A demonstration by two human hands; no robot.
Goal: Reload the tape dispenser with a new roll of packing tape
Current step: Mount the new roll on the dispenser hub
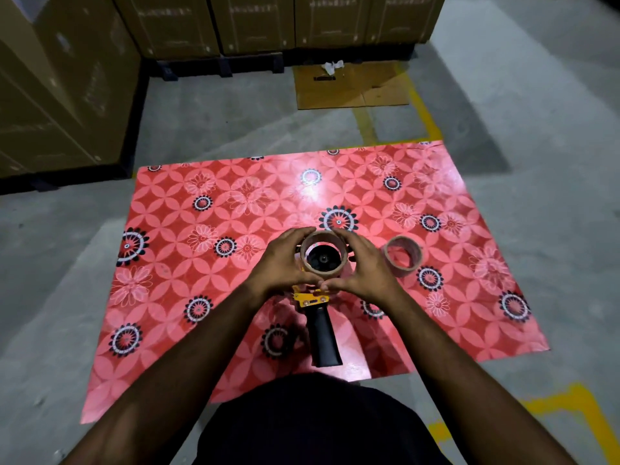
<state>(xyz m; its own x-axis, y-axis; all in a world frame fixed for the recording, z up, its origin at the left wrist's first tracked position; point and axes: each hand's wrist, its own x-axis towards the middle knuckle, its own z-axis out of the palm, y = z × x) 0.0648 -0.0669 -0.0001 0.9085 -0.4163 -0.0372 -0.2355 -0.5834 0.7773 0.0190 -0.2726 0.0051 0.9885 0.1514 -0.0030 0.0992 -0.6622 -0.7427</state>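
The tape dispenser (pixel 321 333) lies on a red flowered mat (pixel 235 263), its black handle pointing toward me and its yellow frame just below my thumbs. A brown tape roll (pixel 337 268) sits over the dispenser's black hub, which shows through the roll's centre. My left hand (pixel 285 263) cups the roll from the left and my right hand (pixel 364 266) from the right, thumbs meeting at its near side. A second brown roll (pixel 402 253) lies on the mat just right of my right hand, untouched. Much of the dispenser's frame is hidden under my hands.
Tall cardboard boxes (pixel 60 88) on black pallets stand at the left and along the back. A flat cardboard sheet (pixel 349 85) with crumpled white paper lies on the concrete floor beyond the mat. Yellow floor lines (pixel 577 417) run at right.
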